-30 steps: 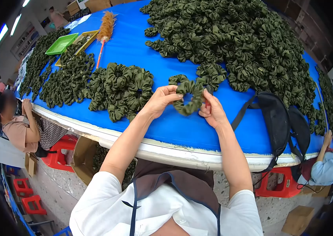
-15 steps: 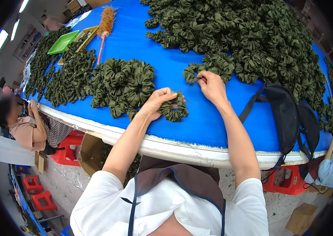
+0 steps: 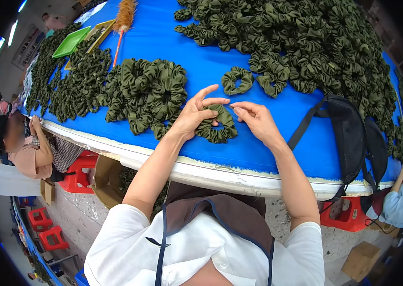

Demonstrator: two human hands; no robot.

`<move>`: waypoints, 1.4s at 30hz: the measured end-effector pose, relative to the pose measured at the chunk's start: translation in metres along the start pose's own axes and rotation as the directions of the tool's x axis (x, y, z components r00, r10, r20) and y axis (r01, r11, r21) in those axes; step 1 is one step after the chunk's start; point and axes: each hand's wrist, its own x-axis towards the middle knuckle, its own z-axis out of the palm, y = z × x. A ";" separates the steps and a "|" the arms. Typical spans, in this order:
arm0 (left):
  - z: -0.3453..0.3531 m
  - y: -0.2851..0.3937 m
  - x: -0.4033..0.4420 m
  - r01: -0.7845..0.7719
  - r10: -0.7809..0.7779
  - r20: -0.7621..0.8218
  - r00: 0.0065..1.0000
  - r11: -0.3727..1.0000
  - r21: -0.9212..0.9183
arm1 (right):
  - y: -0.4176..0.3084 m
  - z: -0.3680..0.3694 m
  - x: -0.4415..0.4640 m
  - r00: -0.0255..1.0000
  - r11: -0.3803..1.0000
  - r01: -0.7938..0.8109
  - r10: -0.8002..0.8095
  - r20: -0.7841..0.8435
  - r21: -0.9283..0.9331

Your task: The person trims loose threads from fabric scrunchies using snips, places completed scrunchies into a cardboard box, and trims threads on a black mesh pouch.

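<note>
The left hand [image 3: 193,113] is holding a dark green scrunchie [image 3: 223,131] just above or on the blue tabletop [image 3: 201,158], close to the near edge. Its thumb is pressed on the left side of the ring and the cloth is clamped there; the forefinger and middle finger are stretched away, apart from each other, and one more fingertip shows through the hole. The right hand [image 3: 257,123] is just to the right of this ring. Its thumb and forefinger are near each other, beside the left fingertips — whether they meet, or pinch something thin, I cannot tell.

A loose scrunchie [image 3: 237,73] lies on the far side of the hands, and to the right of it is the large heap [image 3: 306,43] of the same green rings. To the left of the left hand is a smaller pile [image 3: 151,88], just beside the wrist. On the right, a black bag [image 3: 346,138] lies near the table edge. Far on the left are a feather duster [image 3: 125,16] and a green tray [image 3: 71,42].
</note>
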 end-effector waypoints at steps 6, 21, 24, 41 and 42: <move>0.002 0.003 -0.001 -0.014 0.014 0.003 1.000 1.000 -0.014 | 0.001 0.015 0.003 1.000 0.996 0.020 -0.022 -0.021 -0.084; -0.002 0.000 -0.001 -0.040 0.041 0.026 0.999 0.998 -0.040 | 0.001 0.022 0.000 0.989 0.989 0.106 -0.116 -0.095 -0.103; -0.001 -0.001 -0.002 -0.056 0.057 0.020 0.998 0.997 -0.054 | 0.001 0.020 -0.001 0.987 0.993 0.112 -0.114 -0.117 -0.024; -0.001 -0.006 -0.006 -0.066 0.081 -0.068 0.994 0.978 0.199 | -0.009 0.011 -0.001 0.997 0.959 -0.011 0.032 -0.068 0.284; -0.001 -0.007 -0.006 -0.032 0.049 -0.059 0.997 0.966 0.255 | -0.010 0.009 -0.001 0.997 0.936 -0.015 0.039 -0.061 0.352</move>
